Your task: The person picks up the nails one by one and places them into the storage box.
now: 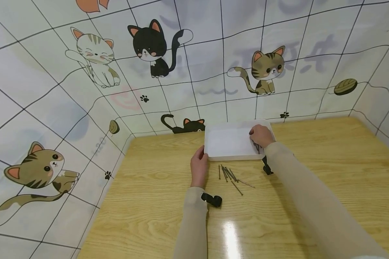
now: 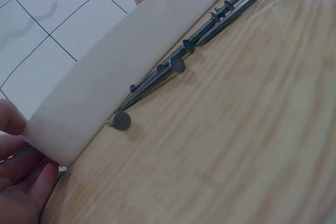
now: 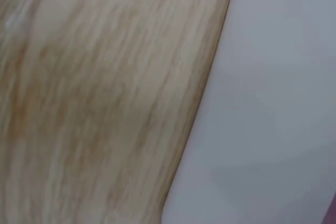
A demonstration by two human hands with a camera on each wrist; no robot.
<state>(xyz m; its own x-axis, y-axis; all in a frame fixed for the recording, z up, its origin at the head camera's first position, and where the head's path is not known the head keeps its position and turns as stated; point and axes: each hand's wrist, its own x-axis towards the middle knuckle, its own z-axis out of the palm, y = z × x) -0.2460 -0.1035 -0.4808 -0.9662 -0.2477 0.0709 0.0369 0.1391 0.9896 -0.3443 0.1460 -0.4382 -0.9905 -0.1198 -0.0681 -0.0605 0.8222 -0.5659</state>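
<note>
A shallow white box (image 1: 228, 142) stands on the table against the wall. My left hand (image 1: 199, 167) grips its near left corner, with the thumb and fingers (image 2: 26, 169) around the cardboard in the left wrist view. Inside the box at the right, my right hand (image 1: 262, 135) has its fingers bent and pinches a nail, whose dark end shows at the fingertips. Several dark nails (image 1: 256, 146) lie below that hand, partly hidden by it. More loose nails (image 1: 228, 173) are spread on the table before the box; their round heads (image 2: 122, 120) show in the left wrist view.
The wooden table (image 1: 149, 201) reaches back to a wall covering (image 1: 207, 72) printed with cats and grid lines. Black wrist cameras (image 1: 212, 200) are strapped over both beige sleeves. In the right wrist view, the box's outer wall (image 3: 262, 103) rises beside the wood.
</note>
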